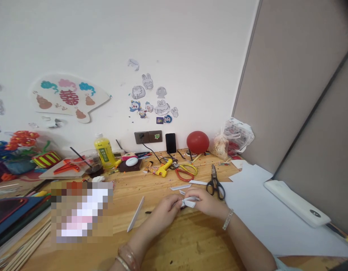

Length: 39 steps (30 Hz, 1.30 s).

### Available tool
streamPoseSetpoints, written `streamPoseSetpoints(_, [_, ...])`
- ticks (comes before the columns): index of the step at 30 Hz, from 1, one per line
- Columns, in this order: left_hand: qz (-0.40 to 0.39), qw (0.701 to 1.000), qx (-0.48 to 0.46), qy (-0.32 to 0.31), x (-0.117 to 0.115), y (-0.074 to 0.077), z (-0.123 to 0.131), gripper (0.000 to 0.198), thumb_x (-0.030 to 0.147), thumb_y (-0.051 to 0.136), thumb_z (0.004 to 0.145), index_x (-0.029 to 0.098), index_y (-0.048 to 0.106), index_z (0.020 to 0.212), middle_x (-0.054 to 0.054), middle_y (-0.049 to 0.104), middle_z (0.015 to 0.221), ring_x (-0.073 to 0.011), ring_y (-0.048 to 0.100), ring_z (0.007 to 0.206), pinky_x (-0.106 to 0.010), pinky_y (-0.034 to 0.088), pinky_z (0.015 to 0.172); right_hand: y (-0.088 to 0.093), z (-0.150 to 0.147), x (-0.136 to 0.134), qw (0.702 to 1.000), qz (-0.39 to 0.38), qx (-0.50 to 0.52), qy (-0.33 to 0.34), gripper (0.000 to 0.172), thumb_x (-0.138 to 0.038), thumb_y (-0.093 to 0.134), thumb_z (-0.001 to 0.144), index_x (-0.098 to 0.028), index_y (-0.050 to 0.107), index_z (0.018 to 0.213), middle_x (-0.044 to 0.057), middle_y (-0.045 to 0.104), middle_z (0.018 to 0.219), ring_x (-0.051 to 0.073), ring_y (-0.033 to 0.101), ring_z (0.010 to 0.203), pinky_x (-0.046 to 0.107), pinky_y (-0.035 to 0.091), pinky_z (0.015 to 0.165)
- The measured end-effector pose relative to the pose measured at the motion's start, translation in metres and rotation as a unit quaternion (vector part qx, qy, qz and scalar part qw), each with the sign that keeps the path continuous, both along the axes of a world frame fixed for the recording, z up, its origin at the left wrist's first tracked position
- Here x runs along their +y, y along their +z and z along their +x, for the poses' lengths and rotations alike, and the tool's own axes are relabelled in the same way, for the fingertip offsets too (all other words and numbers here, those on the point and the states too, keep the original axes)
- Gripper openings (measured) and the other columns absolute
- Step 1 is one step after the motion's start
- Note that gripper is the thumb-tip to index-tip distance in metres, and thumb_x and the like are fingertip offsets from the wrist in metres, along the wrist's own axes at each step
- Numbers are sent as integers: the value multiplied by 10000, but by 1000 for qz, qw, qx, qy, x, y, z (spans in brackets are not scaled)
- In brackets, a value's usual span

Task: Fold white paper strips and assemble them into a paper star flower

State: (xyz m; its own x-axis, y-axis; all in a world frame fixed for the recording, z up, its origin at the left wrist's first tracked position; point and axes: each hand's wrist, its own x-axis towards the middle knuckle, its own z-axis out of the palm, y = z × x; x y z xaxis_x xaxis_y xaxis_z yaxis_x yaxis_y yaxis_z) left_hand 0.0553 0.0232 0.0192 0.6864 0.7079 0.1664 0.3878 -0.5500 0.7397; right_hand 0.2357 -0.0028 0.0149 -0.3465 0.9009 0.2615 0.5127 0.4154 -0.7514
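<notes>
Between my two hands is a small folded piece of white paper [189,203], its flaps sticking out to the right. My left hand [170,208] pinches its left end with closed fingers. On the other side, my right hand [203,202] grips the paper from above and the right, fingers bent round it. A folded paper strip [136,214] lies left of my hands, and another strip [180,187] rests just beyond them. Black-handled scissors [215,184] lie beside my right hand, blades pointing away. The fingertips hide part of the paper.
White paper sheets [255,222] cover the table's right side, with a long white device [296,203] on them. Farther back are a yellow glue gun [164,168], red-and-yellow-handled scissors [187,171], a red balloon [198,142], a phone [170,143] and a yellow bottle [104,150]. Wooden sticks [31,246] lie left.
</notes>
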Motion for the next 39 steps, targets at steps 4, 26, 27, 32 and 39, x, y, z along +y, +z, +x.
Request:
streamPoseSetpoints(4, [15, 1000, -11, 4, -2, 2, 1, 227, 273, 411, 846, 170, 610, 808, -12, 629, 804, -141, 530, 730, -228, 403, 706, -3, -3, 1, 1000, 7, 8, -5, 147, -244, 532, 793, -168, 623, 705, -4, 591, 715, 143, 533, 706, 227, 401, 647])
streamPoseSetpoints(26, [75, 995, 31, 61, 1, -6, 4, 169, 180, 449, 726, 153, 576, 618, 17, 551, 581, -124, 478, 584, -209, 319, 568, -2, -13, -6, 998, 54, -2, -27, 141, -137, 516, 757, -164, 587, 638, -15, 543, 666, 125, 508, 650, 213, 372, 604])
streamPoseSetpoints(27, [69, 996, 26, 58, 1, -6, 4, 162, 179, 448, 722, 152, 570, 618, 21, 542, 583, -120, 471, 582, -206, 313, 560, -3, -14, -6, 998, 57, 0, -28, 145, -139, 513, 759, -164, 585, 634, -14, 543, 665, 126, 508, 651, 213, 371, 605])
streamPoseSetpoints(32, [34, 997, 25, 70, 0, -9, 7, 140, 155, 439, 698, 142, 553, 618, 31, 509, 575, -111, 434, 562, -201, 288, 518, -4, -16, -6, 997, 65, -14, -42, 155, -108, 521, 732, -160, 559, 590, -25, 519, 617, 119, 491, 616, 208, 346, 569])
streamPoseSetpoints(39, [75, 996, 18, 32, -3, 4, 3, 178, 201, 442, 800, 152, 589, 711, -1, 596, 680, -127, 506, 637, -207, 365, 597, -2, -9, -5, 994, 90, -63, -23, 194, -175, 484, 823, -169, 612, 677, 7, 598, 695, 136, 532, 674, 228, 391, 618])
